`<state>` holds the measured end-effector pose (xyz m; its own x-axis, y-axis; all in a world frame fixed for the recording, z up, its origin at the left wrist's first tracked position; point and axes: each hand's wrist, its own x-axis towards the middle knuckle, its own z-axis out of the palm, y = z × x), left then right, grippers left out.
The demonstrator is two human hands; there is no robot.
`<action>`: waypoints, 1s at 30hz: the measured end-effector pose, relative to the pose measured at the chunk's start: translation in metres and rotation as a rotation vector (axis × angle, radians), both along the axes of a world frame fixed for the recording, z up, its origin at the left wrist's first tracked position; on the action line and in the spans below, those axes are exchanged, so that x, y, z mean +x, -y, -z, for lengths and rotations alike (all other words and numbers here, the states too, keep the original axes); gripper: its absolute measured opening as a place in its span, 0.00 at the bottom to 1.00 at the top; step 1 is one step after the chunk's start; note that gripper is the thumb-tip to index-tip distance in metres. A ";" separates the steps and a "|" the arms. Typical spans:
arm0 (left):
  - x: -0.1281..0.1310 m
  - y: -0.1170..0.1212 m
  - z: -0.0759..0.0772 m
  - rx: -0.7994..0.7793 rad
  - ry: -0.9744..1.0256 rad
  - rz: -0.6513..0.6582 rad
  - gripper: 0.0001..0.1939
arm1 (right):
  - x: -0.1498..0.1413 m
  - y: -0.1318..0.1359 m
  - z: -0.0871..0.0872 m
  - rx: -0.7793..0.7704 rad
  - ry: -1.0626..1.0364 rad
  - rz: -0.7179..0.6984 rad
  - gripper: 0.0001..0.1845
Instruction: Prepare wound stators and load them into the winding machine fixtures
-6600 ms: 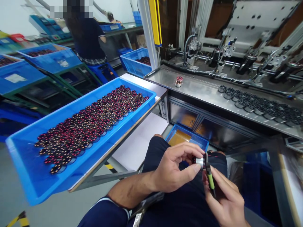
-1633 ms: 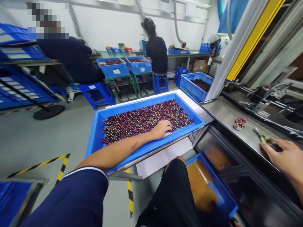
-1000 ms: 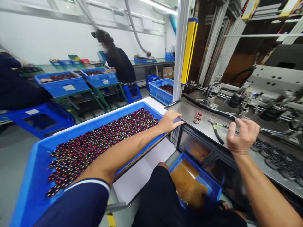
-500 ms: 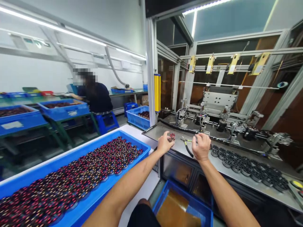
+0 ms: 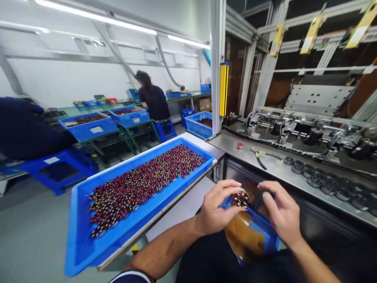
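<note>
My left hand (image 5: 216, 210) is closed on a small round wound coil part (image 5: 241, 198) with copper and red windings, held over my lap. My right hand (image 5: 281, 212) sits right beside it, fingers curled round a dark round part (image 5: 259, 199) that is mostly hidden. The two parts are close together, nearly touching. To my left a big blue tray (image 5: 79, 239) holds several more of the same coil parts (image 5: 141, 182).
A steel machine table (image 5: 277, 169) on the right carries green-handled pliers (image 5: 259, 157), one lone coil part (image 5: 240, 145) and a row of black round parts (image 5: 324, 182). A blue bin (image 5: 266, 232) lies under my hands. Two people (image 5: 153, 102) sit at benches behind.
Both hands came back from the steel table to my lap. The left one took a coil part, the right one a dark part. The pliers stay on the table.
</note>
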<state>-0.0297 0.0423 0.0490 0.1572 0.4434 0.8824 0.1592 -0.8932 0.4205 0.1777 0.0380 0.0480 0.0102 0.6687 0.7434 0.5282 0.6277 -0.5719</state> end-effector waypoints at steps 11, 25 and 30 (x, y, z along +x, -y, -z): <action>0.040 0.046 0.006 -0.117 -0.014 0.296 0.23 | 0.002 0.114 0.007 -0.672 -0.714 -0.404 0.15; 0.043 0.046 0.020 -0.098 -0.008 0.265 0.19 | -0.038 0.138 0.045 -0.931 -1.162 -0.670 0.10; 0.046 0.045 0.025 -0.208 0.011 0.273 0.21 | -0.048 0.152 0.047 -0.971 -1.187 -0.553 0.08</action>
